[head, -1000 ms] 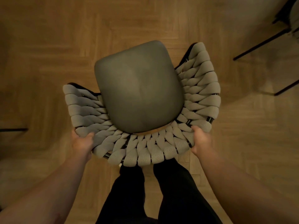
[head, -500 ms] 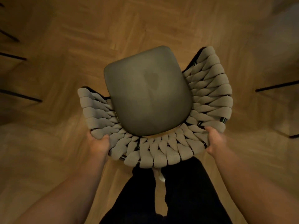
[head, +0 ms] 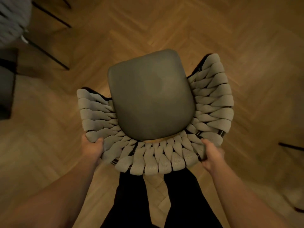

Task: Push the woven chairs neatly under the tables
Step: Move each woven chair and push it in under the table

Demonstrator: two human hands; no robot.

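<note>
You stand over the grey woven-rope chair with a dark padded seat on the herringbone wooden floor. Your left hand and right hand each grip its curved backrest, fingers clasped around the rim.

Single head cam, looks steeply down, close over hands; floor beyond hands, own legs below hands.
</note>
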